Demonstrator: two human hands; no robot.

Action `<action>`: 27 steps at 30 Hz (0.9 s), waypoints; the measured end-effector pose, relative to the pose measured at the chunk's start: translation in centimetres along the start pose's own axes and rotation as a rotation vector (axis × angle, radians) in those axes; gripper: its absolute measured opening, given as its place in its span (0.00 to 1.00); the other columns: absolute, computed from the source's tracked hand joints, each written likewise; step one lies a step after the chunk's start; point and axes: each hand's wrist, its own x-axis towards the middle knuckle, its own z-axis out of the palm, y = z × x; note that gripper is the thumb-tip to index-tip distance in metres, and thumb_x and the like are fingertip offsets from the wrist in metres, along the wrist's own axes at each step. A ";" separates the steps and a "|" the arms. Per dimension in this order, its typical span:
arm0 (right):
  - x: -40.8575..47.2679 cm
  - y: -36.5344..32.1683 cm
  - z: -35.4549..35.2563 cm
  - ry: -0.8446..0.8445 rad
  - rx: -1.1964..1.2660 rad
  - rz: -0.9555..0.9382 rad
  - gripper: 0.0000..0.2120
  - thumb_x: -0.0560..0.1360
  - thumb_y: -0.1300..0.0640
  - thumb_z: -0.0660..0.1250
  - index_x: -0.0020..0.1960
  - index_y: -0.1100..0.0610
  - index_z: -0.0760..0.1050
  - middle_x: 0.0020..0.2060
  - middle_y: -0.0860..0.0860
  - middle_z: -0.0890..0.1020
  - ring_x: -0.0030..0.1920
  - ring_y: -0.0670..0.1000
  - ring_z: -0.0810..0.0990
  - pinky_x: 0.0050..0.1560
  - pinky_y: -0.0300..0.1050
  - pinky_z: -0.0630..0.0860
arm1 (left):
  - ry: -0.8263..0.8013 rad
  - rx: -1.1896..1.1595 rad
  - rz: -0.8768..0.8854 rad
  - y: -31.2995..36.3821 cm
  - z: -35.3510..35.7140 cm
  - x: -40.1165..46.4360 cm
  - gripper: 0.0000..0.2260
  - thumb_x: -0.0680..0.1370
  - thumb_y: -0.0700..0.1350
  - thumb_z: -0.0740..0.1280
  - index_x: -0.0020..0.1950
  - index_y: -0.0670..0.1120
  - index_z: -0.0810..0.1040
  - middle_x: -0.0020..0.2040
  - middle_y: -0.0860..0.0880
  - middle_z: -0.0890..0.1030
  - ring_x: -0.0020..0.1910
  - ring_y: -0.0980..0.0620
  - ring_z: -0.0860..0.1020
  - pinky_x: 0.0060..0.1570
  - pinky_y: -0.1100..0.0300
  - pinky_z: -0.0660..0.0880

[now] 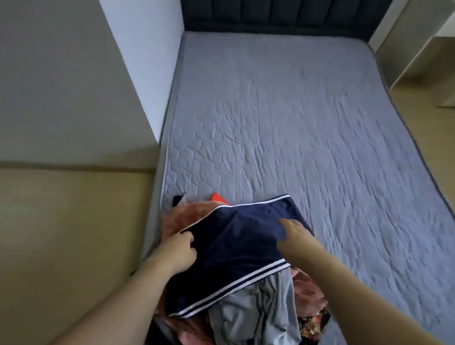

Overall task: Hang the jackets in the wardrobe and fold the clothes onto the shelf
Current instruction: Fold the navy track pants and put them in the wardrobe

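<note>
A heap of clothes [250,288] lay at the near left corner of the bed [311,125], spilling toward its near edge. On top of the heap sat a navy garment [240,247] trimmed with white stripes along its edges, spread more or less flat over the rest. Under it, toward the near edge, a grey garment with dark stripes [258,317] hung down in folds, and a rust-brown fabric [187,213] showed beside the navy piece on the left side and again at the near right. A small corner of orange cloth [217,197] peeked out at the far side of the heap. The left hand [176,251] was curled, its fingers pinching the left edge of the navy garment where the white trim ran. The right hand [291,232] rested on the navy garment near its far right corner, fingers bent downward onto the cloth; whether they actually gripped the fabric could not be told. The rest of the quilted grey mattress cover stretched bare toward the dark padded headboard [273,4] at the far end. A pale wall [64,54] stood along the left side of the bed, and yellowish floor [43,236] lay below it.
</note>
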 end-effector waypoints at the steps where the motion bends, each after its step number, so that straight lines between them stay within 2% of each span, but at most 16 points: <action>1: 1.4 0.4 0.3 -0.035 -0.031 -0.029 0.26 0.77 0.58 0.59 0.74 0.58 0.61 0.73 0.56 0.64 0.71 0.58 0.66 0.69 0.51 0.65 | -0.011 -0.033 -0.051 -0.4 1.1 0.0 0.18 0.77 0.46 0.61 0.66 0.46 0.73 0.65 0.45 0.77 0.62 0.45 0.76 0.60 0.56 0.73; 5: 6.4 1.0 2.5 -0.157 -0.141 -0.192 0.28 0.75 0.58 0.60 0.74 0.55 0.61 0.72 0.56 0.66 0.68 0.60 0.69 0.67 0.52 0.67 | -0.042 -0.155 -0.275 -2.4 6.3 0.1 0.17 0.79 0.47 0.59 0.67 0.46 0.71 0.61 0.48 0.76 0.58 0.48 0.75 0.53 0.59 0.71; 6: 7.5 1.1 3.5 -0.180 -0.184 -0.230 0.28 0.75 0.58 0.60 0.75 0.55 0.60 0.72 0.56 0.65 0.68 0.60 0.69 0.67 0.52 0.67 | -0.035 -0.211 -0.325 -2.7 7.9 0.2 0.14 0.78 0.46 0.59 0.63 0.47 0.72 0.56 0.50 0.76 0.55 0.49 0.74 0.50 0.60 0.70; 8: 9.5 1.3 6.1 -0.211 -0.262 -0.295 0.30 0.75 0.57 0.60 0.76 0.54 0.57 0.73 0.54 0.64 0.68 0.60 0.69 0.66 0.50 0.67 | 0.004 -0.391 -0.456 -2.3 11.0 0.5 0.03 0.77 0.44 0.60 0.49 0.48 0.72 0.43 0.52 0.72 0.45 0.50 0.71 0.45 0.58 0.69; 10: 11.4 1.1 9.6 -0.261 -0.315 -0.387 0.33 0.74 0.57 0.61 0.77 0.53 0.55 0.74 0.53 0.62 0.70 0.58 0.67 0.68 0.49 0.65 | 0.019 -0.663 -0.608 -1.9 14.5 1.1 0.08 0.76 0.40 0.61 0.39 0.46 0.65 0.37 0.49 0.67 0.37 0.50 0.68 0.38 0.58 0.68; 11: 12.3 0.8 11.5 -0.278 -0.332 -0.442 0.33 0.74 0.57 0.61 0.77 0.53 0.55 0.75 0.52 0.61 0.71 0.57 0.66 0.69 0.49 0.64 | 0.043 -0.821 -0.699 -1.8 16.2 1.4 0.08 0.76 0.39 0.61 0.39 0.45 0.65 0.38 0.48 0.68 0.36 0.49 0.68 0.37 0.58 0.67; 12: 13.5 0.5 13.2 -0.282 -0.351 -0.495 0.33 0.74 0.57 0.62 0.77 0.53 0.55 0.75 0.51 0.61 0.72 0.56 0.64 0.70 0.48 0.62 | 0.081 -0.962 -0.779 -1.9 18.0 1.9 0.03 0.77 0.38 0.62 0.44 0.43 0.69 0.42 0.45 0.70 0.40 0.48 0.71 0.41 0.58 0.68; 13: 14.7 0.1 15.0 -0.283 -0.374 -0.550 0.33 0.74 0.56 0.62 0.77 0.53 0.56 0.75 0.51 0.60 0.73 0.55 0.63 0.71 0.48 0.61 | 0.140 -1.099 -0.865 -2.4 19.8 2.6 0.06 0.78 0.39 0.63 0.54 0.41 0.72 0.50 0.43 0.74 0.46 0.46 0.74 0.47 0.57 0.70; 14: 16.0 -0.4 16.7 -0.278 -0.399 -0.607 0.32 0.75 0.55 0.61 0.77 0.53 0.57 0.76 0.51 0.60 0.73 0.54 0.62 0.72 0.48 0.60 | 0.211 -1.235 -0.964 -3.2 21.7 3.4 0.16 0.78 0.41 0.64 0.65 0.39 0.70 0.58 0.40 0.75 0.53 0.43 0.75 0.53 0.54 0.71; 15: 17.3 -1.1 18.4 -0.261 -0.424 -0.669 0.31 0.76 0.54 0.61 0.77 0.53 0.58 0.76 0.51 0.60 0.74 0.54 0.62 0.73 0.49 0.59 | 0.289 -1.360 -1.046 -4.1 23.4 4.1 0.22 0.79 0.43 0.65 0.71 0.39 0.66 0.64 0.38 0.74 0.58 0.41 0.75 0.57 0.52 0.71; 18: 21.9 -4.7 23.1 -0.215 -0.498 -0.828 0.26 0.79 0.50 0.58 0.75 0.53 0.62 0.75 0.53 0.62 0.74 0.55 0.62 0.73 0.50 0.57 | 0.519 -1.613 -1.167 -7.4 26.7 6.5 0.27 0.79 0.53 0.66 0.75 0.44 0.64 0.68 0.40 0.73 0.63 0.37 0.73 0.64 0.43 0.70; 20: 24.9 -7.7 26.2 -0.209 -0.551 -0.897 0.25 0.80 0.48 0.57 0.75 0.55 0.62 0.74 0.54 0.64 0.72 0.56 0.64 0.72 0.52 0.59 | 0.561 -1.662 -1.214 -9.6 28.7 8.2 0.29 0.78 0.59 0.64 0.75 0.47 0.64 0.68 0.41 0.73 0.64 0.36 0.73 0.65 0.39 0.70; 22: 27.3 -10.5 29.2 -0.219 -0.590 -0.908 0.26 0.79 0.46 0.58 0.74 0.55 0.62 0.72 0.54 0.66 0.71 0.57 0.66 0.71 0.54 0.60 | 0.544 -1.581 -1.248 -10.9 30.4 9.5 0.33 0.76 0.61 0.66 0.75 0.44 0.65 0.67 0.40 0.74 0.63 0.35 0.74 0.63 0.41 0.71; 24: 28.5 -12.5 32.2 -0.223 -0.613 -0.867 0.28 0.78 0.44 0.60 0.74 0.56 0.61 0.71 0.55 0.68 0.70 0.58 0.66 0.72 0.56 0.58 | 0.499 -1.436 -1.244 -11.9 31.5 10.2 0.34 0.73 0.58 0.69 0.73 0.40 0.67 0.64 0.39 0.76 0.60 0.37 0.76 0.61 0.45 0.75; 27: 29.2 -13.9 35.8 -0.175 -0.736 -0.793 0.33 0.76 0.45 0.64 0.74 0.58 0.59 0.69 0.59 0.68 0.69 0.61 0.67 0.70 0.56 0.60 | 0.518 -1.301 -1.200 -12.4 32.5 11.1 0.34 0.70 0.50 0.71 0.69 0.37 0.63 0.62 0.38 0.77 0.58 0.36 0.78 0.56 0.45 0.78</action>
